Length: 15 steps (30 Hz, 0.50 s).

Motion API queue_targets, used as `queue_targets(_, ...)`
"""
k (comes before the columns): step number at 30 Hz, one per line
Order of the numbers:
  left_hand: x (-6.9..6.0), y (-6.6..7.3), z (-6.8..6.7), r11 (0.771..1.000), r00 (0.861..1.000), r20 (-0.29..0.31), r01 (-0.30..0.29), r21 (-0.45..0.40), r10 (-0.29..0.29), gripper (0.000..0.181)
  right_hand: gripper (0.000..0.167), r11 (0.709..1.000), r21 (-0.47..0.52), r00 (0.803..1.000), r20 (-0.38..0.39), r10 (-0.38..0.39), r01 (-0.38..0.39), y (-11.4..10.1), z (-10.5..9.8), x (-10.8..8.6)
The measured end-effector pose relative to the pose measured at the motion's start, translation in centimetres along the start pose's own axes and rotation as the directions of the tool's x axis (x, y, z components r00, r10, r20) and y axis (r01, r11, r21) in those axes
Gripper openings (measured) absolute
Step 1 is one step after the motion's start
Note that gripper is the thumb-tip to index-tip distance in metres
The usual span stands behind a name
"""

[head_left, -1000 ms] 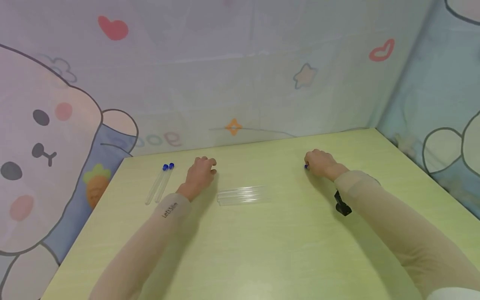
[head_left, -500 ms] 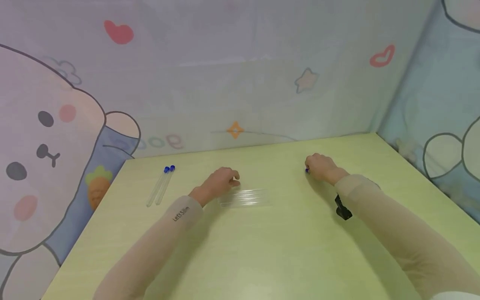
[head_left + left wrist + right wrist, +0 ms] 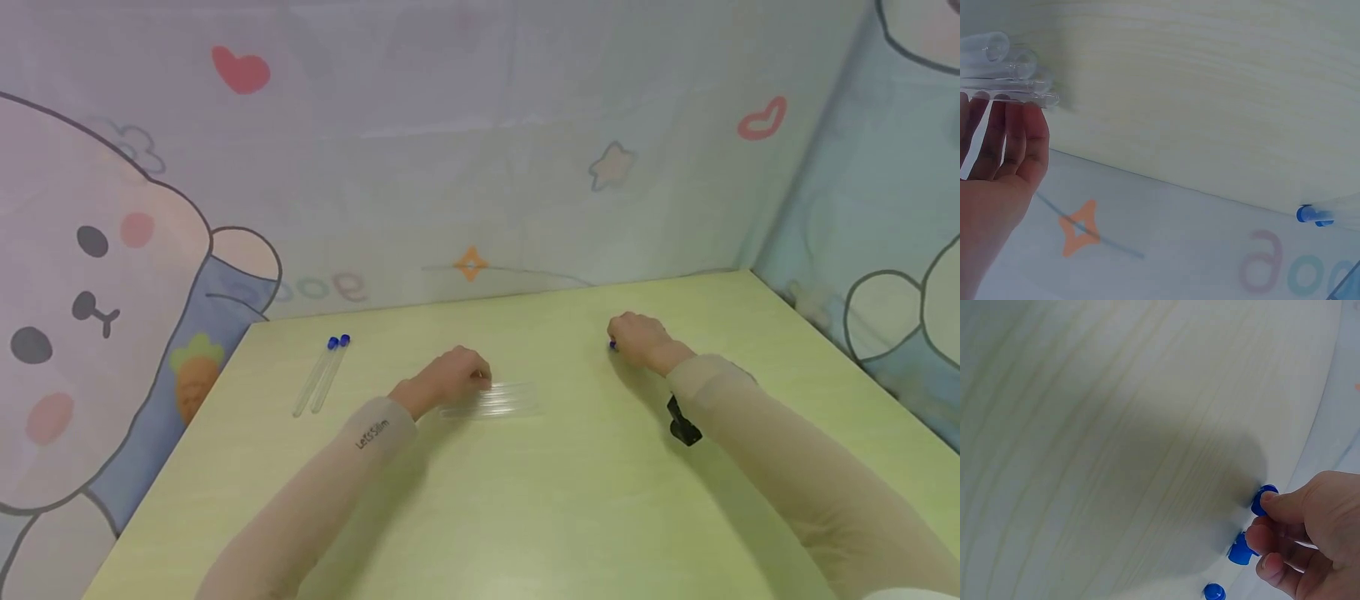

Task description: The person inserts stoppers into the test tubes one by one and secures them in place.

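Observation:
Several clear tubes [image 3: 513,402] lie side by side on the table. My left hand [image 3: 448,377] is over their left part; in the left wrist view its bent fingertips touch the edge of the tubes [image 3: 997,70], with the thumb not clearly visible. At the back right, my right hand [image 3: 639,337] is low on the table. The right wrist view shows that hand [image 3: 1316,531] pinching a blue cap [image 3: 1262,505] between thumb and forefinger. Another blue cap [image 3: 1239,553] is beside the fingers, and a further cap [image 3: 1214,592] sits lower down.
Two clear tubes [image 3: 324,379] with blue caps [image 3: 333,342] lie at the table's left. A black object [image 3: 683,423] shows beneath the right sleeve. A printed cloth [image 3: 375,183] hangs behind the table [image 3: 495,517].
My left hand has moved right and toward me, from beside the loose tubes onto them. My right hand has stayed in nearly the same place.

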<state>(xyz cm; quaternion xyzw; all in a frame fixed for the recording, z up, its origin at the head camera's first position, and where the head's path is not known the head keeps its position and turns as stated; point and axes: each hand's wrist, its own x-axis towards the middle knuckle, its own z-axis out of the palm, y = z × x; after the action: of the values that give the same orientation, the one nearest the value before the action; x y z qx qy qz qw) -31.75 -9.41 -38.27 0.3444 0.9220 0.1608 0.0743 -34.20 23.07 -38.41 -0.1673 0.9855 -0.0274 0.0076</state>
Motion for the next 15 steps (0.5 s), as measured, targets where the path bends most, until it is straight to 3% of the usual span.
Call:
queue_targets(9, 0.20, 0.01, 0.57, 1.000, 0.999, -0.033, -0.019, 0.004, 0.019, 0.024, 0.024, 1.000, 0.004, 1.000, -0.022, 0.006, -0.006, -0.03, 0.37, 0.04)
queue_targets(15, 0.56, 0.11, 0.88, 0.999, 0.999, -0.024, -0.020, 0.029, 0.020, 0.032, 0.021, 1.000, 0.007, 1.000, -0.019, 0.018, -0.017, 0.09, 0.43, -0.23)
